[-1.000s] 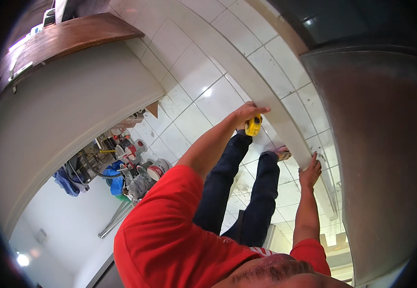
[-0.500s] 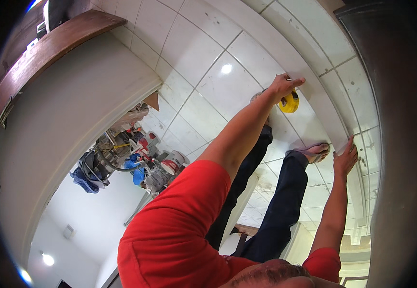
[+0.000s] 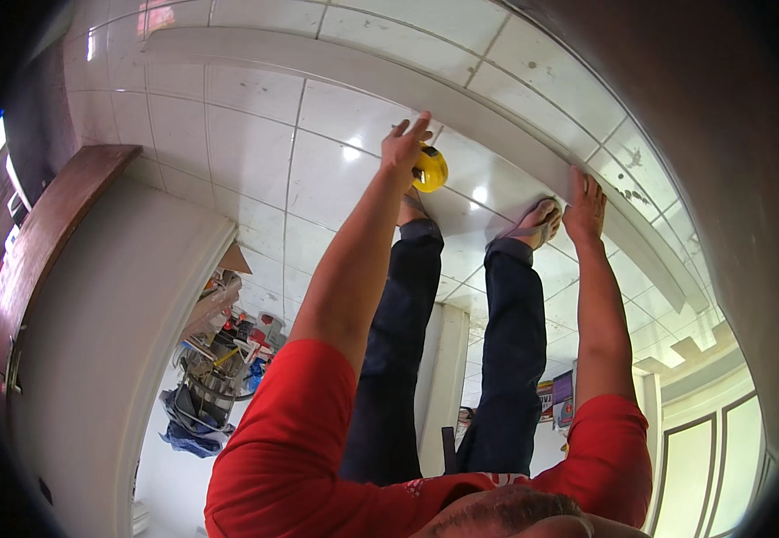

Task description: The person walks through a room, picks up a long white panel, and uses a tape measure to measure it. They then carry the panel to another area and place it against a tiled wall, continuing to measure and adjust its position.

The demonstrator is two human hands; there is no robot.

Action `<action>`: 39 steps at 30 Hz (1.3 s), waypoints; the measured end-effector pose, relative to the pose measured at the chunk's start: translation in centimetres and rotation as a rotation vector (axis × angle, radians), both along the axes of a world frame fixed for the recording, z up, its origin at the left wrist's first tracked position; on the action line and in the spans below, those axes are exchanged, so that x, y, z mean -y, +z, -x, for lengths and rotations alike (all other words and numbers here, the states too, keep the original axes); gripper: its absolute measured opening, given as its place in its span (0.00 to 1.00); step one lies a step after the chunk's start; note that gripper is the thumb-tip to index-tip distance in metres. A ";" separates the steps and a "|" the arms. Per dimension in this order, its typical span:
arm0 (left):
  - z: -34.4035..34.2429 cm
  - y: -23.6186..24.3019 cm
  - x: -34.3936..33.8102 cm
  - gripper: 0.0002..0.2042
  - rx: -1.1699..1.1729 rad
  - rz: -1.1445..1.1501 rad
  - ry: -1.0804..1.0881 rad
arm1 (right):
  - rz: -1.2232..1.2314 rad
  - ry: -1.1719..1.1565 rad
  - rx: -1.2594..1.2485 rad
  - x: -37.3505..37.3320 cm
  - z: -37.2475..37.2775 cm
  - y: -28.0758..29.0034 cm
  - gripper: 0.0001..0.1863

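Note:
A long white board (image 3: 318, 61) lies across the tiled floor ahead of me, curving in this view. My left hand (image 3: 404, 148) is at its near edge, index finger stretched out towards the board. A rounded yellow tape measure (image 3: 431, 169) with a dark label is held against the palm of that hand, partly covered by it. Further right, my right hand (image 3: 585, 208) rests on the near edge of the board with its fingers extended and nothing visible in it. Both arms reach forward, and my sandalled right foot (image 3: 540, 221) stands just left of the right hand.
A white door (image 3: 129, 296) and a brown wooden ledge (image 3: 58, 233) stand on the left. Behind the door, tools, bags and containers (image 3: 219, 368) are piled up. A dark, smooth surface (image 3: 703, 117) borders the right side. Glossy white tiles (image 3: 246, 143) cover the floor.
The view has turned, bringing more of the board's left end into sight. My left hand has moved left along the board with the tape measure. The right hand stays on the board.

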State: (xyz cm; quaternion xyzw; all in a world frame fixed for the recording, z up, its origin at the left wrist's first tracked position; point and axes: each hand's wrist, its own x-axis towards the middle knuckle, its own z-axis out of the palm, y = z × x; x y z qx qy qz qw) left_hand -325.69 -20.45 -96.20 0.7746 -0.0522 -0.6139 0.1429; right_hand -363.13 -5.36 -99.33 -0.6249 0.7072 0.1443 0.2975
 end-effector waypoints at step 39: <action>-4.2 0.6 -8.0 0.22 -0.213 0.168 0.041 | 0.148 -0.239 0.000 -0.1 1.0 1.3 0.42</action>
